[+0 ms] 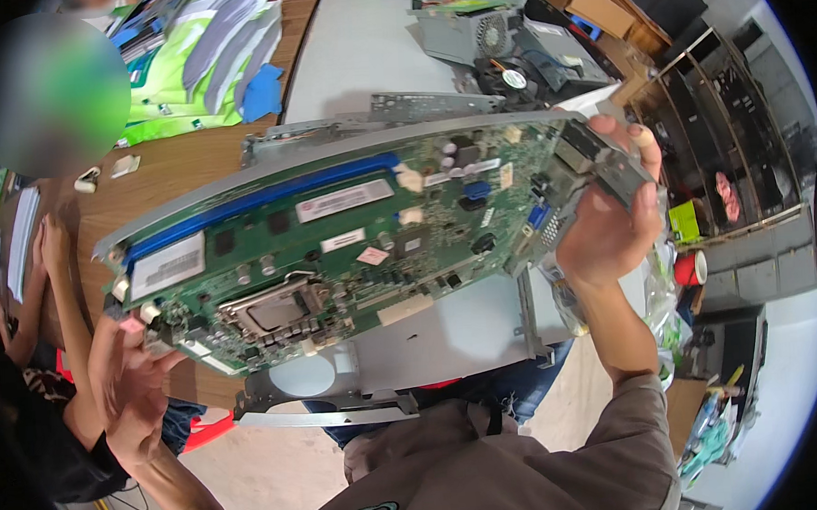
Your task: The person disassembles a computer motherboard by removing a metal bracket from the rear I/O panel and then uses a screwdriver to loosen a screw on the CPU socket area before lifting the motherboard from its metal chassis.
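Observation:
A green computer motherboard (pixel 344 258) is held up and tilted in front of me, seated in a grey metal frame. It has a blue memory slot (pixel 267 200), a metal processor socket (pixel 276 310) and several white labels. My left hand (pixel 131 385) is closed around its lower left corner, partly hidden behind the board. My right hand (pixel 615 226) grips the right end beside the metal port block (pixel 597 157), fingers wrapped over the far edge. Below the board is a thin metal panel (pixel 324 414) with a large round hole, near the table's front edge.
A black fan (pixel 512 79) and grey metal casings (pixel 467 44) lie at the back of the white table. Green packaging (pixel 196 72) covers the far left of the wooden table (pixel 119 198). A co-worker's arm (pixel 67 291) rests at the left. Metal shelving (pixel 726 137) stands at the right.

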Demonstrator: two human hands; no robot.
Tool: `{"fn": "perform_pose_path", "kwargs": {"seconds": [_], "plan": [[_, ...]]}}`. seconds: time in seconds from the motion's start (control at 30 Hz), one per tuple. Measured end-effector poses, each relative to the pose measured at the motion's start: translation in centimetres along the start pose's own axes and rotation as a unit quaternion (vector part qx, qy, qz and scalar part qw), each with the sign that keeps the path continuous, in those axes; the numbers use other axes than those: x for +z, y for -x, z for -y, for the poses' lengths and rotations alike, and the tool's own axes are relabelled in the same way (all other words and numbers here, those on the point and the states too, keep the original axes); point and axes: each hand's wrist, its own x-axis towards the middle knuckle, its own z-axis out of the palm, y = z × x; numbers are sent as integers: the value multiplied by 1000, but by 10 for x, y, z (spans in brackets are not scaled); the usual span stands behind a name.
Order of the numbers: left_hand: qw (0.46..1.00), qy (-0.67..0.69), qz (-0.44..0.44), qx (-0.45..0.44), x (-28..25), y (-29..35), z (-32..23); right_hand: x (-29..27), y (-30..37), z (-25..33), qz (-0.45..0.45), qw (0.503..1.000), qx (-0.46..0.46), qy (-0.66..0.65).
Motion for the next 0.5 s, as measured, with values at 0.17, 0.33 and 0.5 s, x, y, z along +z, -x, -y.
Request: {"fn": "perform_pose_path", "kwargs": {"seconds": [0.17, 0.33, 0.5], "plan": [[999, -38, -37, 6, -13, 3, 7, -9, 5, 2, 25, 1000, 3, -13], [997, -68, -26, -12, -19, 5, -6, -7, 4, 2, 42, 999, 2, -7], [985, -164, -47, 10, -33, 14, -14, -5, 4, 3, 45, 999, 7, -3]]}}
